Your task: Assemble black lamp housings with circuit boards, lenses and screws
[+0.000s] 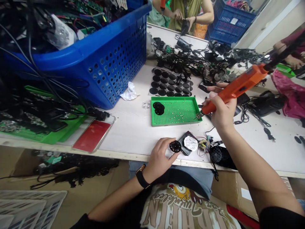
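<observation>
My left hand [162,156] pinches a small round black part [175,146] at the table's front edge. Wrapped round an orange electric screwdriver [235,87] is my right hand [222,108]; the tool's tip points down at the right end of a green perforated tray [176,111]. Small screws and a few black discs [159,108] lie in that tray. Beside my left hand sits a dark square housing with a white plate [190,143] on it. A small circuit board with wires [204,144] and a black cylindrical body [220,155] lie to its right.
A big blue basket [114,57] full of boards and cables stands at the left. Behind the tray are rows of black discs [166,83] and a heap of cables [197,63]. A red phone [94,135] lies front left. Another person's hands [189,22] work across the table.
</observation>
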`<state>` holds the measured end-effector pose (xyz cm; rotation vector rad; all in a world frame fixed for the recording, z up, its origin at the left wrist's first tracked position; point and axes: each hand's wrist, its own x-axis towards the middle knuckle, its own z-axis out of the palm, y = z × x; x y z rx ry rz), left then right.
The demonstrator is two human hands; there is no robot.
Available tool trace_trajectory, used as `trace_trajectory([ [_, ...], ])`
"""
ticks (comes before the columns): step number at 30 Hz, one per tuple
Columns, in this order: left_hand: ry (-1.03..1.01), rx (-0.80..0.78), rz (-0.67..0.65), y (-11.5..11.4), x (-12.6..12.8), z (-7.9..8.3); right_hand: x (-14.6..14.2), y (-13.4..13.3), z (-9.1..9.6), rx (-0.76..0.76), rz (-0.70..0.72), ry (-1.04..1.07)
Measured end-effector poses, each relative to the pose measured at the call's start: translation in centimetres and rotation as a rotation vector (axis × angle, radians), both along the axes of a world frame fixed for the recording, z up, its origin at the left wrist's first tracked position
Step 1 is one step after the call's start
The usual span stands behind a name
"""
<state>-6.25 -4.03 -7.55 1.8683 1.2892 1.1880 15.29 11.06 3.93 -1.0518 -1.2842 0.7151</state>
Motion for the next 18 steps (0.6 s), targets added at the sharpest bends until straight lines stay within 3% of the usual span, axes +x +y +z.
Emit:
trace_trajectory([
  [4,-0.003,-0.001,0.014,0.2,-0.1,0.2,-4.1,1.5,-1.5,0.074,0.103,0.119],
  [7,-0.026,-0.020,0.018,0.4,-0.2,0.4,-6.1,2.0,-2.7,0.040,0.182,0.121],
  [18,-0.066,-0.042,0.017,0.3,-0.2,0.2,-6.6,1.6,-4.9,-0.043,0.187,0.146],
])
